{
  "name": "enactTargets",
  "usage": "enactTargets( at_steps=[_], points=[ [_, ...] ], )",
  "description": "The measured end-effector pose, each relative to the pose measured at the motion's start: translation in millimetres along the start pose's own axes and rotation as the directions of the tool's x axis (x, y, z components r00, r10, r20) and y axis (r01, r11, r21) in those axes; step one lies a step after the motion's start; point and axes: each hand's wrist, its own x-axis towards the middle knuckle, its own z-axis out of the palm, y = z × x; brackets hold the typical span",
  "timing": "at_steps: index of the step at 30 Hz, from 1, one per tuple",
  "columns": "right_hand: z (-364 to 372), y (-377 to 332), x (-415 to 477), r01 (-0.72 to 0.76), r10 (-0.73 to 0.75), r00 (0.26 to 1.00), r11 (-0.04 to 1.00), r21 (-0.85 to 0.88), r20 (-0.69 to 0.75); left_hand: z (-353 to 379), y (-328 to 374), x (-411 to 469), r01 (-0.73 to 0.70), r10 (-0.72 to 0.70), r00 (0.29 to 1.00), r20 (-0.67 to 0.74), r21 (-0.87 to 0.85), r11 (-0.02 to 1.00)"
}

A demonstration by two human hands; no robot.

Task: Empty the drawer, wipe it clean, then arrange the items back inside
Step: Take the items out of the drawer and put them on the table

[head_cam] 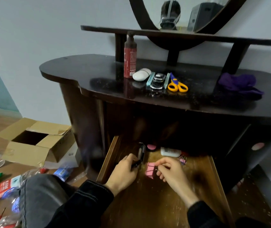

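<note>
Open wooden drawer (pixel 110 159), pulled out low beneath the dressing table (pixel 98 83). Left hand (pixel 123 173), fingers curled, grips a black object (pixel 141 153) at the drawer's left side; right hand (pixel 172 171) pinches a pink binder clip (pixel 150 171) at centre. Far on the tabletop: red bottle (pixel 129 63), scissors (pixel 177 85) and, to the right, purple cloth (pixel 240 84).

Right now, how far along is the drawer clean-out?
Looks partly emptied: scissors and a red bottle lie on the dresser top. In hand: left hand holds a dark item, right hand pinches a pink clip. Left: a white container at the drawer's back, then wiping with the purple cloth, then restocking.
</note>
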Motion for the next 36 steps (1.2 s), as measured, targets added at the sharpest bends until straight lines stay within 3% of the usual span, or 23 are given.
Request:
enactTargets(
  at_steps=[2,5,10,12,14,17,21,23,25,28,30,33,36],
  points=[
    [-27,-18,-18,0.091,-0.092,0.995,0.996,-0.009,-0.041,-7,13,-8,-0.100,0.099,0.995,-0.021,-0.076,0.992],
    [-72,-63,-38,0.252,-0.247,0.961,0.967,0.026,-0.121,-26,44,-21,-0.288,0.259,0.950,-0.174,-0.167,0.943],
    [-131,-151,-46,0.506,-0.459,0.843,0.854,0.122,-0.279,-83,112,-28,-0.566,0.447,0.764,-0.465,-0.151,0.811],
    [-145,-176,-35,0.578,-0.512,0.788,0.807,0.122,-0.342,-108,137,-19,-0.631,0.490,0.677,-0.549,-0.090,0.771],
    [-155,-193,-15,0.621,-0.537,0.745,0.776,0.116,-0.395,-130,158,-1,-0.640,0.484,0.633,-0.604,-0.057,0.766],
    [-166,-204,22,0.611,-0.520,0.730,0.787,0.084,-0.444,-152,176,35,-0.565,0.457,0.694,-0.556,-0.028,0.825],
    [-162,-197,64,0.455,-0.395,0.821,0.889,0.054,-0.413,-153,181,74,-0.402,0.400,0.819,-0.413,0.086,0.912],
    [-157,-192,77,0.366,-0.324,0.883,0.929,0.064,-0.341,-150,182,88,-0.364,0.422,0.827,-0.371,0.218,0.905],
    [-157,-191,88,0.327,-0.303,0.914,0.944,0.046,-0.268,-150,184,101,-0.349,0.410,0.848,-0.335,0.228,0.909],
    [-161,-194,100,0.313,-0.334,0.921,0.941,-0.126,-0.203,-149,192,115,-0.337,0.395,0.867,-0.303,0.227,0.914],
    [-165,-192,108,0.285,-0.327,0.914,0.939,-0.192,-0.241,-146,198,121,-0.357,0.426,0.862,-0.276,0.268,0.895],
    [-175,-185,114,0.263,-0.260,0.921,0.964,-0.031,-0.290,-143,200,123,-0.378,0.464,0.852,-0.243,0.328,0.866],
    [-183,-180,112,0.256,-0.218,0.926,0.963,0.089,-0.309,-142,195,118,-0.386,0.454,0.844,-0.286,0.266,0.884]
  ],
)
